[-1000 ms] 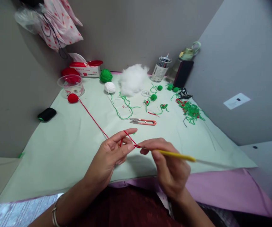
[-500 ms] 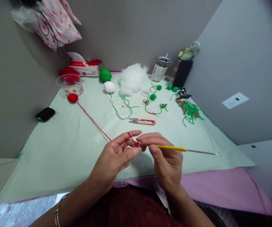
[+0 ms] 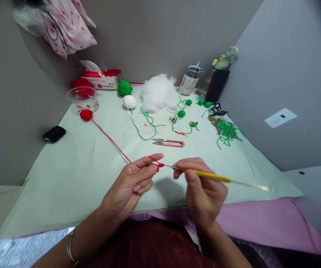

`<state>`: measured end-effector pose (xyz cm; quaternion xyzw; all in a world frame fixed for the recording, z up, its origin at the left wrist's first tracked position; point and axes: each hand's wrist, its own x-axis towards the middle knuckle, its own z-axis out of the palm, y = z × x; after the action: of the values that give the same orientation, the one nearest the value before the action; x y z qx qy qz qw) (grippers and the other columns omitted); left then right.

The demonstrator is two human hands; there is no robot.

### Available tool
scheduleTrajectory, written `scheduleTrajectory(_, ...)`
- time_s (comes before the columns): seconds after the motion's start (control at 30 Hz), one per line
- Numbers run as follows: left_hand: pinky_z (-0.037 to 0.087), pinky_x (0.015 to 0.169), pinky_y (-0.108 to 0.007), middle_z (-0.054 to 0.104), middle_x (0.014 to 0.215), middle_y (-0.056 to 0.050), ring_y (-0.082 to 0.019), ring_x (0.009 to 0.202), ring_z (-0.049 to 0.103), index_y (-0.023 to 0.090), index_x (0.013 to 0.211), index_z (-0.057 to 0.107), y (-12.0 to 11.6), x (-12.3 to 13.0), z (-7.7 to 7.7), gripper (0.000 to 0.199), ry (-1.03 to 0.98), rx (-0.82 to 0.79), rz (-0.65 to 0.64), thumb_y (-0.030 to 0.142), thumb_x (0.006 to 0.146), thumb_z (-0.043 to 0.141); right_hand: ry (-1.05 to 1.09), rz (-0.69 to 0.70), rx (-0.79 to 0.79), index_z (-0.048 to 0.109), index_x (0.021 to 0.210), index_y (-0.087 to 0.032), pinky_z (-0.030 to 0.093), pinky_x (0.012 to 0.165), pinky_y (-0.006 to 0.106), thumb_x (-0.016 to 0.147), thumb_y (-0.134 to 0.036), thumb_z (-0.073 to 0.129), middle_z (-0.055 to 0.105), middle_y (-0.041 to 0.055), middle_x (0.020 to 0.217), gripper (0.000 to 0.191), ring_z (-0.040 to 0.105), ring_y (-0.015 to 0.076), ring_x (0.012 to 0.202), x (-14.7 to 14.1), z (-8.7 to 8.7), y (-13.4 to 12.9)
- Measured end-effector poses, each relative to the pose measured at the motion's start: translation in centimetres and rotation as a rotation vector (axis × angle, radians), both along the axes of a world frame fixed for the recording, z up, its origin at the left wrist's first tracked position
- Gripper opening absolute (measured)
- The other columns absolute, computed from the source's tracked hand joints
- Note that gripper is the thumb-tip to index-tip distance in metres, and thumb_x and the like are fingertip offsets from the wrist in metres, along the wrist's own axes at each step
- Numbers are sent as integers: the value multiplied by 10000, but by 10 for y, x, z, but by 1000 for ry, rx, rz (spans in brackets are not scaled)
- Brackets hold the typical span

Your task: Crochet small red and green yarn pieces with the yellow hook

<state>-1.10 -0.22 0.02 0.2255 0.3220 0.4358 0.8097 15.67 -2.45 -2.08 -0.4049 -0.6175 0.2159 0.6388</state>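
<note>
Between thumb and fingers, my left hand (image 3: 134, 180) pinches a small piece of red crochet work (image 3: 160, 165), with red yarn running over the raised index finger. My right hand (image 3: 203, 190) grips the yellow handle of a crochet hook (image 3: 213, 176). The hook's thin metal shaft reaches left to the red piece, and its other metal end sticks out to the right. A red yarn strand (image 3: 111, 141) runs across the table from a red yarn ball (image 3: 86, 115) to my left hand. Orange thread snips (image 3: 170, 143) lie just beyond both hands.
At the back stand a clear plastic tub (image 3: 82, 99), a tissue box (image 3: 104, 80), green yarn (image 3: 124, 88), white yarn (image 3: 129, 101), white stuffing (image 3: 157, 92), a pen jar (image 3: 188, 82) and a bottle (image 3: 222, 62). Green and red yarn scraps (image 3: 226, 131) lie at right, a black object (image 3: 54, 134) at left.
My right hand has moved right, drawing the hook away from my left hand with its tip still at the red piece. My left index finger and thumb have shifted slightly.
</note>
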Motion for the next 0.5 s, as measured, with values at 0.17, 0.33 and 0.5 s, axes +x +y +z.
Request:
scheduleTrajectory(0.17, 192, 431, -167, 577, 695, 44, 5, 454, 257, 223, 1054, 865, -1, 1, 4, 267, 65, 91, 38, 220, 791, 911, 264, 166, -158, 800, 1007, -246, 576, 642, 318, 1036, -256, 632, 771, 48, 933, 171, 679, 163, 744, -4, 5, 6)
scheduleTrajectory(0.33, 239, 458, -188, 590, 720, 37, -16, 486, 314, 238, 1053, 867, -3, 4, 3, 265, 177, 158, 53, 267, 795, 917, 187, 155, -185, 805, 1067, -274, 589, 693, 316, 1046, -233, 619, 803, 30, 968, 191, 698, 156, 765, -7, 5, 8)
scheduleTrajectory(0.5, 224, 454, -180, 642, 822, 20, 15, 464, 320, 237, 1096, 858, -1, 8, 1, 348, 145, 108, 115, 249, 759, 944, -130, 23, 14, 798, 1143, -286, 621, 757, 322, 1007, -116, 643, 794, 51, 1032, 266, 740, 181, 904, -9, 2, 2)
